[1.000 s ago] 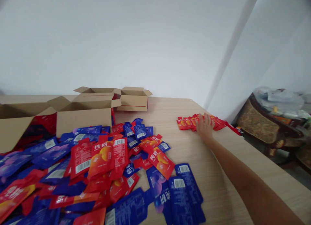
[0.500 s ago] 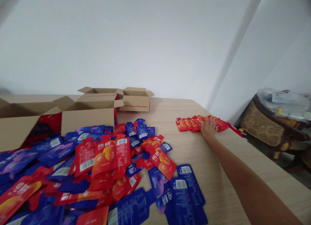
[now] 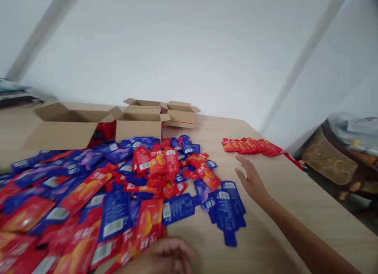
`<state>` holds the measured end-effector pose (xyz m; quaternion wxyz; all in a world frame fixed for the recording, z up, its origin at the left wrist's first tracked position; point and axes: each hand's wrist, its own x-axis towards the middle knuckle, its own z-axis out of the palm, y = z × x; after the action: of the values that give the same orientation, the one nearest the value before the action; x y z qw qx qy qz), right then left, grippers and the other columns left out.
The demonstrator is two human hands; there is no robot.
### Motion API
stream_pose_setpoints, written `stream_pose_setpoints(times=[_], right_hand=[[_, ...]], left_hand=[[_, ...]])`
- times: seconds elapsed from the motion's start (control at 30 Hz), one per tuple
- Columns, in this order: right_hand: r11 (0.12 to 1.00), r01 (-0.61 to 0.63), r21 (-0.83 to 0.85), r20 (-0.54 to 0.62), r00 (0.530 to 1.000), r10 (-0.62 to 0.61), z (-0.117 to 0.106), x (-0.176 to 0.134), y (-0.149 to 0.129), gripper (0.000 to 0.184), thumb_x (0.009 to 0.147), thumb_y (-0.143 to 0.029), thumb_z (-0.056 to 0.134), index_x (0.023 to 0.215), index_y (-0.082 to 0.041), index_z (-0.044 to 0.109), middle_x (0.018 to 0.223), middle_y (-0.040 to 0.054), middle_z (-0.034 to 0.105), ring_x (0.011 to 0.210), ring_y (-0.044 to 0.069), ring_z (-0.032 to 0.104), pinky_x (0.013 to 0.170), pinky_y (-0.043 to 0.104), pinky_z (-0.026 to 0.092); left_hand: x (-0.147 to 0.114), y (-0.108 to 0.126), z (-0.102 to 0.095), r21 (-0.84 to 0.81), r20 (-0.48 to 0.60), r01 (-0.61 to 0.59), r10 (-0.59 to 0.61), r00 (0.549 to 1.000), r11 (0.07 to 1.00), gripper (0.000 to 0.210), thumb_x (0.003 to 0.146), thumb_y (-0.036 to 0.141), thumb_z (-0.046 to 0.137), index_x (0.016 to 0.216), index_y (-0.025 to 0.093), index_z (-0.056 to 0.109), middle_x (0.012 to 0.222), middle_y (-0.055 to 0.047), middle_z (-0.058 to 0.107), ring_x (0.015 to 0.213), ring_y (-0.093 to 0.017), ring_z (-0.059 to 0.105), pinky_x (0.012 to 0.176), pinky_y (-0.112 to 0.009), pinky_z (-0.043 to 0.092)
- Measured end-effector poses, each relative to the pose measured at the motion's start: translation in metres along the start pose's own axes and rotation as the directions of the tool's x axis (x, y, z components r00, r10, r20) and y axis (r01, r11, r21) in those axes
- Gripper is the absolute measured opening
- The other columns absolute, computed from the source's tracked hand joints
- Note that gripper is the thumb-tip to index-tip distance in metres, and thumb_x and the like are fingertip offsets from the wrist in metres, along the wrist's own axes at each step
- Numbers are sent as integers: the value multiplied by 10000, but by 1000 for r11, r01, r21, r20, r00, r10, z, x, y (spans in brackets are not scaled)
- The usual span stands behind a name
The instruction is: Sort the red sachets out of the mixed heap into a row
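Note:
My right hand (image 3: 251,180) hovers above the wooden table, fingers stretched and apart, holding nothing. It is between a row of overlapping red pouches (image 3: 251,146) with orange fruit prints at the back right and a few blue pouches (image 3: 226,207) lying flat to its left. At the bottom edge appears my left hand (image 3: 168,255), blurred, with curled fingers. Whether it grips anything does not show. Just beyond it lies a red pouch (image 3: 149,220), part of a large mixed heap of red and blue pouches covering the table's left side.
Open cardboard boxes stand behind the heap, among them a wide one (image 3: 62,132), a middle one (image 3: 138,128) and a rear one (image 3: 179,115). A patterned chair (image 3: 327,151) with plastic bags stands beyond the table's right edge. Dark items (image 3: 17,98) lie far left.
My right hand has left the red pouch row and moved back toward me and down. My left hand has entered at the bottom. The view has shifted left, showing more of the heap.

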<state>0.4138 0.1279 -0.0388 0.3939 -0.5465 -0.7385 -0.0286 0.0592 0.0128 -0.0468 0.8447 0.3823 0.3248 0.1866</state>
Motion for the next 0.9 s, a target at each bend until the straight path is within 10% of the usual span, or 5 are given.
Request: stream_pose_setpoints(times=[0.07,0.27,0.43,0.6,0.9], right_hand=[[991,16,131,140,990,-35,2,-12,-48,442,910,-342,398,1343,-250,399,1325,95,465,1232,216,417,996,414,398],[959,-24,283,415,905,-100,38,-47,-160,325,892,-283,448,1187,-214,566,1202,89,570,1140,211,505,996,401,383],[970,-55,238,476,877,-67,67,-68,-216,246,846,-188,469,1023,-179,641,1016,92,646,972,215,584,874,361,445],[958,-195,211,397,913,99,99,-86,-230,306,794,-146,470,1065,-177,609,895,79,653,862,218,606,806,354,470],[915,-130,381,139,987,82,107,-96,-211,389,800,-124,416,1153,-215,551,949,71,597,889,206,572,837,385,472]], left_hand=[[2,-4,2,42,91,-28,24,996,999,266,665,340,729,808,133,643,710,-68,688,632,-187,646,646,-330,497],[-11,18,0,460,-123,-166,248,961,872,293,740,452,590,679,179,502,575,8,588,485,-137,553,520,-281,471],[-47,44,-22,990,-142,87,699,700,114,314,779,374,559,1008,161,587,1081,-115,615,1075,-276,536,952,-421,382],[-53,21,-29,927,-154,325,600,785,-188,833,640,461,675,1343,123,384,1442,-217,329,1335,-377,258,1063,-517,224],[-33,13,-17,907,3,226,542,840,-356,571,792,103,424,1358,65,360,1418,-210,394,1308,-289,369,1069,-421,283]])
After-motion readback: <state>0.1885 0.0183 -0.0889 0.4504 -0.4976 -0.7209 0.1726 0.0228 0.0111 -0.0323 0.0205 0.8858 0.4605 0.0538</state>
